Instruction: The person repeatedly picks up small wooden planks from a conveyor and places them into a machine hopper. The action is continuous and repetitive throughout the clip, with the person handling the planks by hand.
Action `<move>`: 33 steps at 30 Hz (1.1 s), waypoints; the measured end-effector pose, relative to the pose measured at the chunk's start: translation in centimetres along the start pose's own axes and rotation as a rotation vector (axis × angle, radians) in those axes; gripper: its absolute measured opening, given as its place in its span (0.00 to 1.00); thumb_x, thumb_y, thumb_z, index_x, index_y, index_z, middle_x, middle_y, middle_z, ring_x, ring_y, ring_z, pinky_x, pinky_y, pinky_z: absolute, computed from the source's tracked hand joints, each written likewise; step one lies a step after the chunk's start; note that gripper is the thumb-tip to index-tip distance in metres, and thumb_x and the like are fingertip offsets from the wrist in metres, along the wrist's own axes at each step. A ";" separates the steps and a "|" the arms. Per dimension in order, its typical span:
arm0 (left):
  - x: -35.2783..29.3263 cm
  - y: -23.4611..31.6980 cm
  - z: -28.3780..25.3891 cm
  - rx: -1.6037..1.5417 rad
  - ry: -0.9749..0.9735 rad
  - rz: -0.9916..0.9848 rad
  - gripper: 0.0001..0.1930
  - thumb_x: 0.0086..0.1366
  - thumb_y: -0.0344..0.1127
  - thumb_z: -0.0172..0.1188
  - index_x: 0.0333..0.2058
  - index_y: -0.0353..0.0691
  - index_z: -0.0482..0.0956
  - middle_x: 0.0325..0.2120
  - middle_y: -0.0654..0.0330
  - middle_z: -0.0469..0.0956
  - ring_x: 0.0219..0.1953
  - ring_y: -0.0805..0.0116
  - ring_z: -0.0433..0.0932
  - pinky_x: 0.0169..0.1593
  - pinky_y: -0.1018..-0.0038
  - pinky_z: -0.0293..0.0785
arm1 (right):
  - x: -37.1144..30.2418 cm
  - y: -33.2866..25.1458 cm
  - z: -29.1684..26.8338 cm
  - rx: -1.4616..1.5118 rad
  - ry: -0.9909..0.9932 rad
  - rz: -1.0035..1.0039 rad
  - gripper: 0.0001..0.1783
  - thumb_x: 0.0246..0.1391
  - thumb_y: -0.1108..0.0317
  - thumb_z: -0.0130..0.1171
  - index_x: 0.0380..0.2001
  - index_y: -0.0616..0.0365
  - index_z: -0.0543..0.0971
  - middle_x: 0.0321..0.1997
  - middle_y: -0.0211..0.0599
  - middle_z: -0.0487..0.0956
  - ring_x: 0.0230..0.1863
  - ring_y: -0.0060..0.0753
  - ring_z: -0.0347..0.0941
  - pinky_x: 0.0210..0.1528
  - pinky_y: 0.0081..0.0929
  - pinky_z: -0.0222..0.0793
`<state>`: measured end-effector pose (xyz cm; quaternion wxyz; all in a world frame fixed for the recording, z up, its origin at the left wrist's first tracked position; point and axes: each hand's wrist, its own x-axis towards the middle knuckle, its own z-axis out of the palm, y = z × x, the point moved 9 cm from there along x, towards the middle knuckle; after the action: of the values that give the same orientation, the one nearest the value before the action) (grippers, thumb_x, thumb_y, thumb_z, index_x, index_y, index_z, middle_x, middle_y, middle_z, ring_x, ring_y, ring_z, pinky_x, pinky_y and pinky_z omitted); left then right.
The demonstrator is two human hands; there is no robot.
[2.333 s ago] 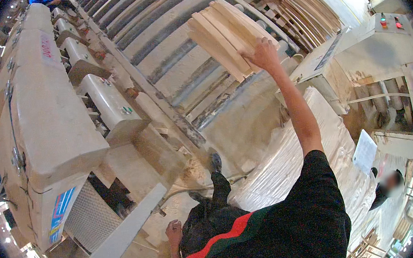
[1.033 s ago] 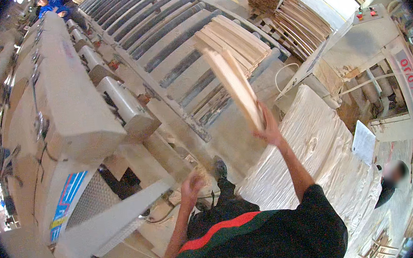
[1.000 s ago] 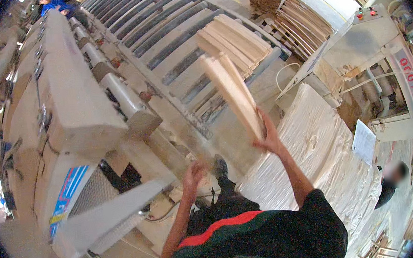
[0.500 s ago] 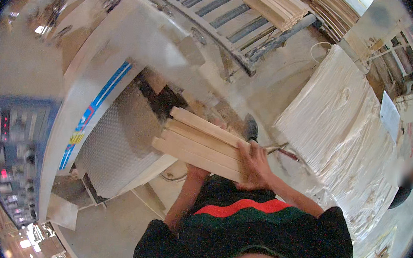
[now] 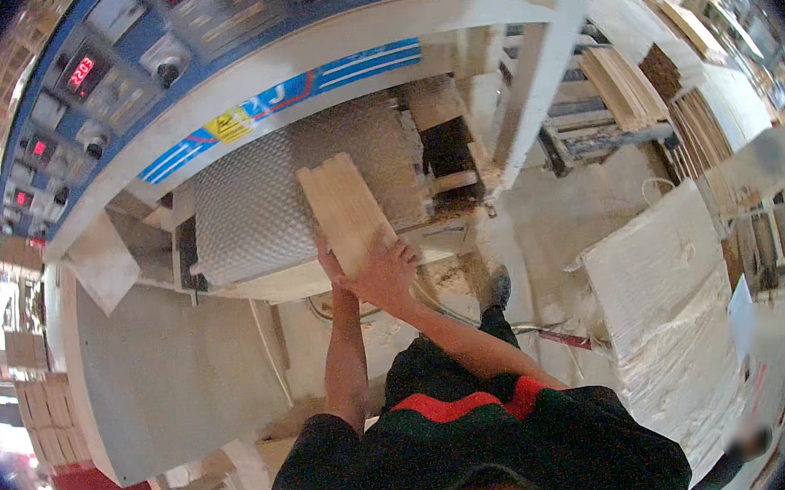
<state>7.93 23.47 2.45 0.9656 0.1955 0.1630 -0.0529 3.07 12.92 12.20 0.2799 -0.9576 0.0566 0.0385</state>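
Observation:
Both my hands hold a bundle of pale wood strips, laid side by side, whose far end reaches over the textured grey conveyor belt of a machine. My left hand closes on the bundle's near left edge, partly hidden beneath it. My right hand wraps over the near end, its fingers spread across the strips. Whether the far end rests on the belt or hangs just above it, I cannot tell.
The machine's blue control panel, with knobs and red displays, stands above the belt. A white frame post rises at its right. Further right are a roller conveyor with stacked strips and a plastic-wrapped stack. A grey panel lies left.
My view and body have turned left toward the machine. The wood strips have swung from in front of my waist to over the belt, held closer together in both hands.

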 end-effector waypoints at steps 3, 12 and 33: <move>0.8 1.1 -2.0 0.054 0.002 0.003 0.43 0.58 0.69 0.43 0.59 0.39 0.58 0.56 0.52 0.64 0.55 0.57 0.65 0.59 0.63 0.61 | -0.3 0.6 2.2 0.098 0.035 -0.105 0.58 0.32 0.40 0.67 0.60 0.64 0.54 0.48 0.63 0.64 0.50 0.60 0.64 0.49 0.53 0.61; 3.4 1.6 -4.2 0.240 0.009 -0.029 0.39 0.59 0.66 0.46 0.58 0.39 0.61 0.53 0.54 0.67 0.54 0.60 0.68 0.56 0.64 0.64 | 2.0 5.2 5.8 1.189 -0.477 0.079 0.30 0.51 0.64 0.61 0.53 0.66 0.64 0.44 0.42 0.75 0.40 0.29 0.74 0.42 0.28 0.71; 0.8 4.8 -4.1 0.876 0.225 -0.065 0.31 0.59 0.53 0.57 0.53 0.34 0.67 0.46 0.56 0.74 0.46 0.66 0.74 0.49 0.67 0.72 | 3.9 5.0 10.4 0.966 -0.586 0.058 0.16 0.49 0.63 0.63 0.35 0.66 0.78 0.30 0.31 0.79 0.28 0.21 0.72 0.30 0.22 0.69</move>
<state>8.23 29.53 0.34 0.7660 0.5850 0.2351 -0.1255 5.86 13.96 0.39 0.6893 -0.6679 0.0138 0.2802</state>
